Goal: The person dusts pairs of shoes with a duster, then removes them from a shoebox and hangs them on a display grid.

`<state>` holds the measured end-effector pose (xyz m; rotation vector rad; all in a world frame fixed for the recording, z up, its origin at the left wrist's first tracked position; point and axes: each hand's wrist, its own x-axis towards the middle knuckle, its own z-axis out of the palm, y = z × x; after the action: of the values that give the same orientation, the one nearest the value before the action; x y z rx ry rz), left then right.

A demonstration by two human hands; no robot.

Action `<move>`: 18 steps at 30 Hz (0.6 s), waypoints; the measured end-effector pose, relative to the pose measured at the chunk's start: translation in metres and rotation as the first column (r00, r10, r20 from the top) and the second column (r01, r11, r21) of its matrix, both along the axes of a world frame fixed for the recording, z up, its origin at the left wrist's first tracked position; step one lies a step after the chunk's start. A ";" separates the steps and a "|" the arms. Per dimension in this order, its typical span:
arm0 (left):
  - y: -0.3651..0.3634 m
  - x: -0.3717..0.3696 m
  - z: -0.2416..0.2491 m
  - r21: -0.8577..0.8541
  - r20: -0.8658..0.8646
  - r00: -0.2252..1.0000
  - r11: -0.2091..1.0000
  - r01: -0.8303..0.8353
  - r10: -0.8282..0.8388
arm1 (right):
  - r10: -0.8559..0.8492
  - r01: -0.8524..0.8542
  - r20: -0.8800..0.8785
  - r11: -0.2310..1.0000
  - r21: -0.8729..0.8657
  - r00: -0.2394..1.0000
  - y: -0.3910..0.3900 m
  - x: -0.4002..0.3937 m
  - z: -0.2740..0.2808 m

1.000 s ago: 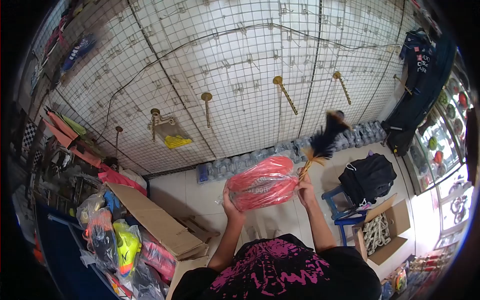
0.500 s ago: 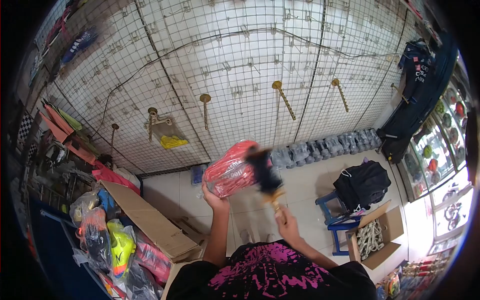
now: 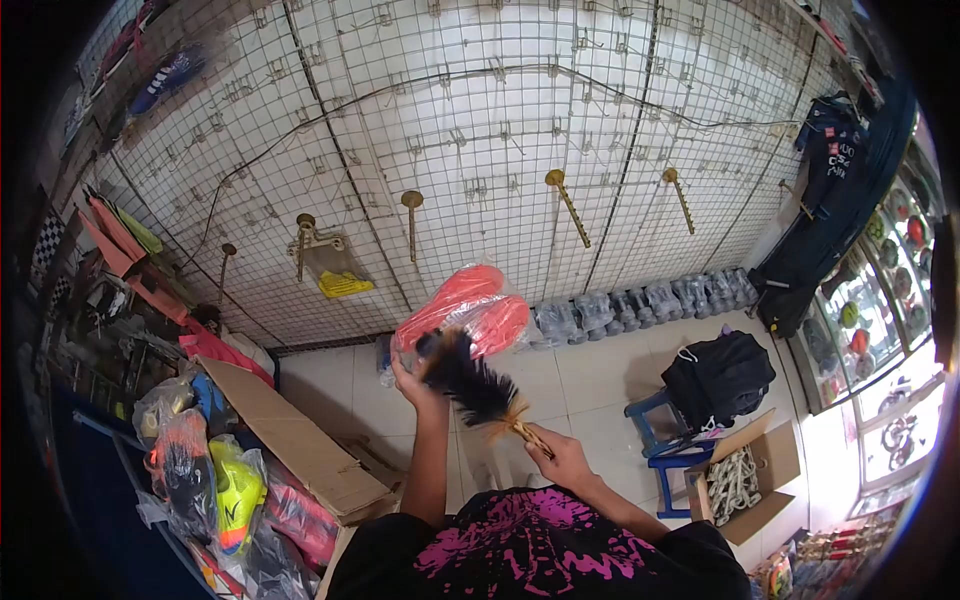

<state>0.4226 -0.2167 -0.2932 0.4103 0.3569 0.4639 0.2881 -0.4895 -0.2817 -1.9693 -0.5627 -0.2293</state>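
My left hand is closed on the near left end of a pair of coral-red shoes in clear plastic wrap, held up in front of me with two rounded, sole-like shapes showing. In my right hand is the light-coloured handle of a feather duster. Its dark feathers, tan near the handle, slant up to the left and overlap the lower left part of the wrapped shoes and the fingers of my left hand.
A wire grid wall with metal pegs rises ahead. Plastic-wrapped dark items line its foot. At left, a cardboard box stands beside bagged shoes. To the right are a black bag on a blue stool and a box of white hooks.
The feather duster has swung left and down, now across the shoes' lower left. The wrapped shoes have turned, showing two sole-like shapes instead of one printed side.
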 end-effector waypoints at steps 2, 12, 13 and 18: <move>0.001 0.000 0.000 0.053 0.015 1.000 0.998 -0.026 0.025 | -0.084 0.084 -0.010 0.996 -0.017 0.996 -0.003 0.004 0.004; 0.016 0.013 -0.025 0.250 0.093 0.993 0.963 -0.098 0.077 | 0.013 -0.017 -0.022 0.989 -0.146 1.000 0.006 0.003 0.021; 0.015 0.012 -0.022 0.253 0.093 0.993 0.962 -0.100 0.079 | -0.062 0.057 -0.076 0.996 -0.071 0.995 0.008 0.004 0.020; -0.007 -0.015 0.053 0.132 0.039 0.993 0.984 -0.116 0.112 | -0.350 0.404 -0.246 0.889 0.217 0.904 0.013 0.024 -0.002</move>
<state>0.4073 -0.2239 -0.2401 0.5140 0.3211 0.6077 0.3118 -0.4762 -0.2835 -1.7979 -0.0050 -0.3257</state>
